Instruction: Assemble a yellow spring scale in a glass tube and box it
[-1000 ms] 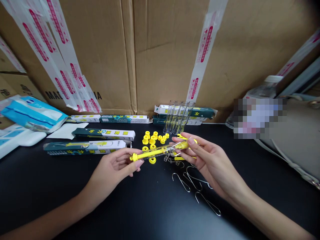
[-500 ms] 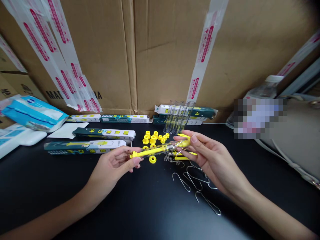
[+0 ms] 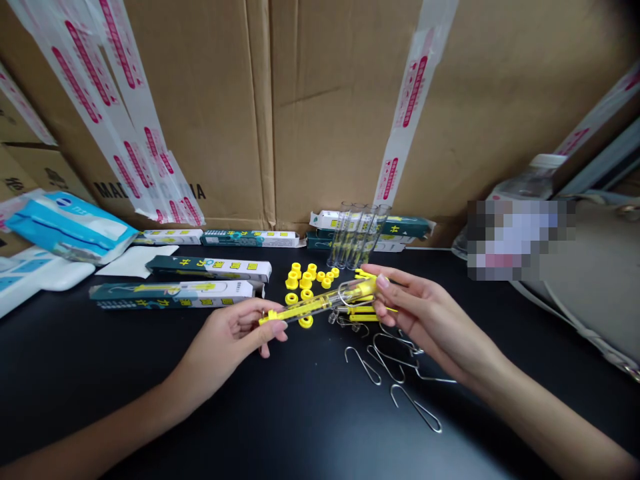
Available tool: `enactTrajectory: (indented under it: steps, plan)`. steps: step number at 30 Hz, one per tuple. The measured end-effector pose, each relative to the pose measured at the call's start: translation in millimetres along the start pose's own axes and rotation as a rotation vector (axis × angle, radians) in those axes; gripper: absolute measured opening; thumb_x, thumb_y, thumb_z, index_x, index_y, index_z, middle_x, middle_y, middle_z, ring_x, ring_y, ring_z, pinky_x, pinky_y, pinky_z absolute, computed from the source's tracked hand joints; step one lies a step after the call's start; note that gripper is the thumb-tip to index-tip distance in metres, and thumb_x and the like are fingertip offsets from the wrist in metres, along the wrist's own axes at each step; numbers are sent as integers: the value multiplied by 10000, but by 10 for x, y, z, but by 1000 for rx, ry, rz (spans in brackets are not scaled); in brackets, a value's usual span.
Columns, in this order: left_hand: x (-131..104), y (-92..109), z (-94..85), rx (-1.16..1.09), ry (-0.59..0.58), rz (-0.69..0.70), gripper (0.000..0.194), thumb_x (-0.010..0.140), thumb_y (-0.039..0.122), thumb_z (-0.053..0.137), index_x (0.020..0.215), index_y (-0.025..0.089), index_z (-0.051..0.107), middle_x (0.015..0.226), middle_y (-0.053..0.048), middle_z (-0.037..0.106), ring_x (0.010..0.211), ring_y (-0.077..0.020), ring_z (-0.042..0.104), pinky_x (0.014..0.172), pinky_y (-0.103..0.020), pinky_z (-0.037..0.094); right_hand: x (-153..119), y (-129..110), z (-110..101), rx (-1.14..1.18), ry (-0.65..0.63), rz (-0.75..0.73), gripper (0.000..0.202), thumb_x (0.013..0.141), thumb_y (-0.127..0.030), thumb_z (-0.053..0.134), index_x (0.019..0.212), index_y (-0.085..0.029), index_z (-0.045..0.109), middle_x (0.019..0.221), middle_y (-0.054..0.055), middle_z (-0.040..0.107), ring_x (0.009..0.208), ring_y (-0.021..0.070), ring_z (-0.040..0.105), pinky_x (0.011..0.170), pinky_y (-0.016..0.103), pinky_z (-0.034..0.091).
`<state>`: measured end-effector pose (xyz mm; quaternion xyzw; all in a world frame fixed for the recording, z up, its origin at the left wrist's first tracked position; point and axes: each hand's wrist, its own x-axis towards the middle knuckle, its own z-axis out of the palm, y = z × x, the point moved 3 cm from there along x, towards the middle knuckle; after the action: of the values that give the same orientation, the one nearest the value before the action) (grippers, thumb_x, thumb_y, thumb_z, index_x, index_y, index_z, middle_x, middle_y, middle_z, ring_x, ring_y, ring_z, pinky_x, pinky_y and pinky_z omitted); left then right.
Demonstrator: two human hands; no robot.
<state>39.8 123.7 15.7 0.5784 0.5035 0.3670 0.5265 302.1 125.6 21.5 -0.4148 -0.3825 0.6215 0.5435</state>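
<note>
Held between both hands is a spring scale (image 3: 307,308), a clear tube with yellow parts inside, tilted with its right end higher. My left hand (image 3: 233,337) pinches its lower yellow end between thumb and fingers. At the other end, my right hand (image 3: 423,303) is closed on the yellow cap, where a bent metal wire shows along the tube. Behind it lie several yellow caps and rings (image 3: 294,273). Small coiled springs (image 3: 345,321) and yellow strips (image 3: 364,318) are partly under the right hand. Several metal hooks (image 3: 417,408) lie below the right hand.
Several clear tubes (image 3: 356,237) stand upright before stacked boxes (image 3: 405,225). Printed boxes (image 3: 175,293) lie at left, with a blue tissue pack (image 3: 70,227) beyond. A bottle (image 3: 540,179) and a grey bag (image 3: 590,267) stand at right. Large cardboard (image 3: 330,133) backs the black table (image 3: 280,427).
The left end of the spring scale has dropped slightly. My right fingers have shifted on the cap, and the bent wire now lies differently beside the tube.
</note>
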Motion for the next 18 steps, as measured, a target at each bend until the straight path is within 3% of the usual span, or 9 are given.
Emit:
enactTrajectory:
  steps: [7, 11, 14, 18]
  plan:
    - [-42, -48, 31, 77, -66, 30, 422, 817, 396, 724, 1159, 150, 752, 843, -74, 809, 685, -177, 693, 618, -272, 538, 9, 22, 7, 82, -7, 25, 269, 803, -257, 859, 1054, -168, 818, 657, -21, 615, 515, 63, 484, 461, 120, 499]
    - [-42, -75, 58, 38, -89, 15, 431, 802, 379, 749, 1170, 156, 762, 886, -90, 821, 757, -205, 729, 656, -286, 565, -6, 51, 59, 116, -23, -10, 291, 816, -341, 851, 1065, -195, 809, 835, 10, 715, 617, 70, 576, 585, 112, 554]
    - [-32, -92, 73, -4, -99, -9, 454, 740, 353, 798, 1148, 156, 774, 854, -86, 817, 738, -211, 724, 587, -271, 555, -3, 102, 88, 127, -58, 13, 310, 809, -329, 857, 1090, -218, 790, 927, 24, 758, 719, 99, 669, 720, 147, 603]
    - [-29, -113, 81, -13, -97, -31, 478, 722, 354, 805, 1151, 144, 771, 823, -89, 810, 675, -186, 686, 496, -232, 495, 40, 185, 60, 142, -80, 59, 136, 848, -287, 822, 938, -187, 799, 875, 29, 768, 742, 101, 713, 761, 141, 614]
